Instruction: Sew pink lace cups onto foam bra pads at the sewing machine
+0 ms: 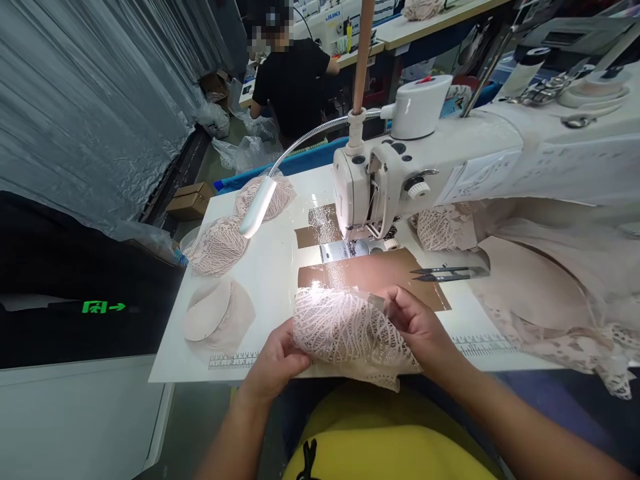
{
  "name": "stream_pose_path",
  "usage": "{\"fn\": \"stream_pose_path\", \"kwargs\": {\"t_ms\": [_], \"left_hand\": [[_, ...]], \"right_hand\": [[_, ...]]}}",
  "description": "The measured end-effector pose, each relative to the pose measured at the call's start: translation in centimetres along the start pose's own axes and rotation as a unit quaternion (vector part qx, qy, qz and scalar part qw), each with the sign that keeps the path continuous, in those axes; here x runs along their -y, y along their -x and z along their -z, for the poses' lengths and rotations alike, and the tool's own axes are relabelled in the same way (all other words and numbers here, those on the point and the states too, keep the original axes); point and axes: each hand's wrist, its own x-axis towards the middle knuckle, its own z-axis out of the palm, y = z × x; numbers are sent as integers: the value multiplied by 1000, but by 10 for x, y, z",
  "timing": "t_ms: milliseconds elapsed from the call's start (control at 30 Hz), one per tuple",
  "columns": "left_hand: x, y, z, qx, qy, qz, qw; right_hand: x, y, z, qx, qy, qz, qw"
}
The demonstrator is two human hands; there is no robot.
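Note:
Between both hands a pale pink lace bra cup [345, 327] is held at the table's front edge, just before the sewing machine [367, 180]. My left hand [275, 360] pinches its left side, thumb on top. The upper right edge is gripped by my right hand [413, 320], with the fingers bent around the lace. Beyond the cup lies a brown plate [370, 270] in front of the metal needle plate [337, 251]. Thread snips [445, 273] rest to the right of the plate, near my right hand.
Lace cups [219, 245] and a smooth pad on sheer fabric [207, 313] lie on the left of the white table [273, 280]. A lamp [259, 208] arches over them. More lace fabric [540, 287] is heaped at right. A person in black [295, 87] sits beyond.

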Motion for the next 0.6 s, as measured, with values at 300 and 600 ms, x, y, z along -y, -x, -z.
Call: {"fn": "stream_pose_path", "kwargs": {"t_ms": [300,600], "left_hand": [[-2,-8,-20,-42,-20,-33,998],[3,-12,-15,-88,-4,-54,995]], "right_hand": [[7,-9,8,22,144,75,986],[26,-14,11,129,249,87,956]]}}
